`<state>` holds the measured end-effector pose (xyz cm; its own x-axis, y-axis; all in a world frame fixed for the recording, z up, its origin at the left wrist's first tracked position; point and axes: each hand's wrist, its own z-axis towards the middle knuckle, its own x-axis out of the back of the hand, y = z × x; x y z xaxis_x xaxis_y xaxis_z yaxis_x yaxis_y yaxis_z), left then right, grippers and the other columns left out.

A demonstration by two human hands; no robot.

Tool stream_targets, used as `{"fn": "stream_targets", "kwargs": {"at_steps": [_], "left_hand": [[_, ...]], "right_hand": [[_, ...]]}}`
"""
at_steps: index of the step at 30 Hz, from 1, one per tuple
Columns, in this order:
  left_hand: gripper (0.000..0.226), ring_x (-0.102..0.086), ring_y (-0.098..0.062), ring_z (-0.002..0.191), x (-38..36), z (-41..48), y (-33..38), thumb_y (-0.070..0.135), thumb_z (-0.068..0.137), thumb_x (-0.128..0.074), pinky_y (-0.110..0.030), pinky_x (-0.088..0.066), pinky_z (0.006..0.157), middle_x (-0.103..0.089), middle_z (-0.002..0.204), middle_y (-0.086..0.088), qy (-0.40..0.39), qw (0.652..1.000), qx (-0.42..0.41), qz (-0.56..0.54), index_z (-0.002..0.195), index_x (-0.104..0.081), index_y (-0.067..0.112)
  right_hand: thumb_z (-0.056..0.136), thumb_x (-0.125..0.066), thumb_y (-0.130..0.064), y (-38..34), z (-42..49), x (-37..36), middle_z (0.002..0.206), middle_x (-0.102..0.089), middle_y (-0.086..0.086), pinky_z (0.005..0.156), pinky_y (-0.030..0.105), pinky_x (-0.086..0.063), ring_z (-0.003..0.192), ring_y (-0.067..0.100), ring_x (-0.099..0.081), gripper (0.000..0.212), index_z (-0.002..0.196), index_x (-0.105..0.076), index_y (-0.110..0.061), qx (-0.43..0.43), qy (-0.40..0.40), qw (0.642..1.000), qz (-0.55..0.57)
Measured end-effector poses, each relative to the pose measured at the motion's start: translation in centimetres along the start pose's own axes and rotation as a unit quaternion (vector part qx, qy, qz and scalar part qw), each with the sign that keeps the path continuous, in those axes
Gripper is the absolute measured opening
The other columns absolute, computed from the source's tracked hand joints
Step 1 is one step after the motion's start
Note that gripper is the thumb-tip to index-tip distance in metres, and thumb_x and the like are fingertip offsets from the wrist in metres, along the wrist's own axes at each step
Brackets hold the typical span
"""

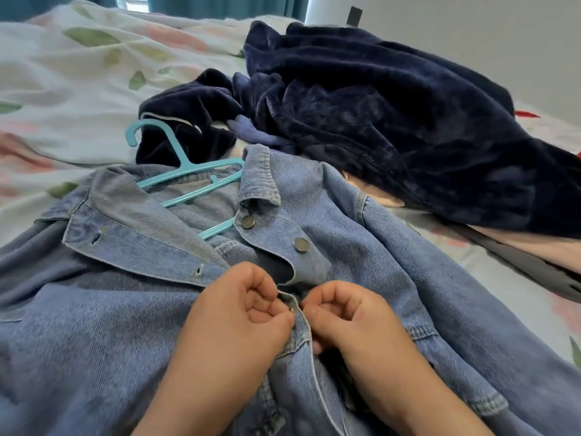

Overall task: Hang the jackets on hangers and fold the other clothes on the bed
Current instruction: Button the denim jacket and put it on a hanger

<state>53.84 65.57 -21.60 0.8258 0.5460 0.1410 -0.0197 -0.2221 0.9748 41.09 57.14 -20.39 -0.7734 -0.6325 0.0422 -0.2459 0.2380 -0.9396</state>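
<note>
At the bottom centre, the left hand (pixel 239 313) and right hand (pixel 349 316) each pinch a front edge of the denim jacket (pixel 94 341), fingers curled, at a buttonhole. The jacket lies spread over the bed (pixel 63 73) with a turquoise hanger (pixel 188 171) tucked into its collar. A dark blue plush garment (pixel 393 121) is heaped at upper right

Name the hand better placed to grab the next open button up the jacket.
Probably right: the right hand sits below that button on the jacket flap; the left hand is on the buttonhole side.
</note>
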Motion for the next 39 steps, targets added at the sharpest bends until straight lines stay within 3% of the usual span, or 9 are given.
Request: {"fn": "stream_targets", "kwargs": {"at_steps": [4,9,12,16,20,25,27,31,39], "left_hand": [[0.038,-0.054,-0.006,0.047,-0.5,0.0,-0.2,0.006,0.066,-0.082,-0.024,-0.047,0.053,-0.068,0.064,0.003,0.025,0.999,-0.003,0.038,0.077,-0.058,0.033],[0.041,-0.052,-0.002,0.045,-1.1,-0.2,-0.3,0.020,0.060,-0.084,-0.015,-0.046,0.053,-0.064,0.062,0.011,0.065,0.991,-0.024,0.114,0.081,-0.054,0.040],[0.041,-0.051,-0.002,0.044,-1.2,-0.4,-0.4,0.019,0.059,-0.084,-0.013,-0.045,0.052,-0.064,0.061,0.010,0.067,0.991,-0.031,0.114,0.081,-0.054,0.038],[0.040,-0.058,-0.001,0.053,-1.3,-0.6,-0.6,0.021,0.059,-0.080,-0.013,-0.047,0.060,-0.065,0.067,0.018,0.074,0.987,-0.053,0.129,0.083,-0.054,0.040],[0.040,-0.058,0.000,0.057,-1.5,-0.6,-0.7,0.023,0.058,-0.078,-0.014,-0.043,0.055,-0.064,0.069,0.021,0.084,0.985,-0.068,0.133,0.084,-0.053,0.040],[0.035,-0.058,0.002,0.065,-1.5,-0.7,-0.7,0.023,0.059,-0.076,-0.009,-0.044,0.066,-0.061,0.074,0.028,0.094,0.979,-0.088,0.160,0.082,-0.053,0.037],[0.036,-0.058,0.002,0.066,-1.5,-0.7,-0.6,0.022,0.058,-0.076,-0.008,-0.044,0.065,-0.061,0.077,0.030,0.091,0.978,-0.089,0.163,0.082,-0.053,0.036],[0.041,-0.059,-0.002,0.066,-1.3,-0.5,-0.6,0.020,0.057,-0.080,-0.016,-0.049,0.062,-0.064,0.078,0.024,0.073,0.987,-0.077,0.122,0.083,-0.055,0.038],[0.048,-0.059,-0.011,0.062,-0.6,-0.1,-0.4,-0.004,0.060,-0.081,-0.029,-0.055,0.062,-0.070,0.074,0.005,0.010,1.000,-0.023,-0.001,0.078,-0.060,0.035]], "right_hand": [[0.091,-0.061,0.000,-0.1,0.4,-0.1,0.064,-0.066,0.009,0.054,0.023,-0.046,0.053,0.014,-0.057,0.018,0.079,-0.071,-0.008,-0.029,0.014,0.998,-0.047],[0.090,-0.063,-0.005,0.0,0.4,-0.9,0.070,-0.071,0.006,0.066,0.032,-0.047,0.064,0.013,-0.058,0.020,0.077,-0.075,-0.015,-0.016,0.030,0.989,-0.145],[0.086,-0.057,0.002,-0.2,0.7,-0.7,0.075,-0.067,0.019,0.063,0.035,-0.045,0.070,0.025,-0.056,0.024,0.073,-0.075,-0.006,-0.070,0.012,0.997,0.008],[0.072,-0.075,-0.028,0.0,0.6,-0.5,0.074,-0.069,0.020,0.069,0.040,-0.045,0.070,0.025,-0.056,0.027,0.072,-0.074,-0.002,-0.045,0.003,0.999,0.016],[0.080,-0.079,-0.015,0.2,0.8,-0.4,0.074,-0.073,0.016,0.064,0.032,-0.048,0.065,0.018,-0.059,0.004,0.076,-0.079,-0.016,-0.019,0.022,0.999,-0.036],[0.070,-0.085,-0.025,-0.1,0.8,-0.5,0.055,-0.058,-0.003,0.050,0.021,-0.038,0.051,0.007,-0.046,0.012,0.073,-0.075,-0.019,-0.003,0.022,0.998,-0.058],[0.074,-0.081,-0.018,-0.2,0.9,-0.6,0.055,-0.054,-0.002,0.053,0.024,-0.036,0.053,0.010,-0.043,0.008,0.071,-0.074,-0.019,0.001,0.027,0.997,-0.073],[0.085,-0.068,0.002,0.1,0.8,-0.5,0.052,-0.051,-0.002,0.047,0.018,-0.033,0.048,0.008,-0.040,0.028,0.065,-0.070,-0.018,-0.006,0.029,0.998,-0.062],[0.085,-0.068,0.005,0.8,0.6,-0.5,0.056,-0.059,0.003,0.048,0.017,-0.042,0.047,0.009,-0.050,0.033,0.069,-0.075,-0.023,-0.002,0.030,0.998,0.052]]}}
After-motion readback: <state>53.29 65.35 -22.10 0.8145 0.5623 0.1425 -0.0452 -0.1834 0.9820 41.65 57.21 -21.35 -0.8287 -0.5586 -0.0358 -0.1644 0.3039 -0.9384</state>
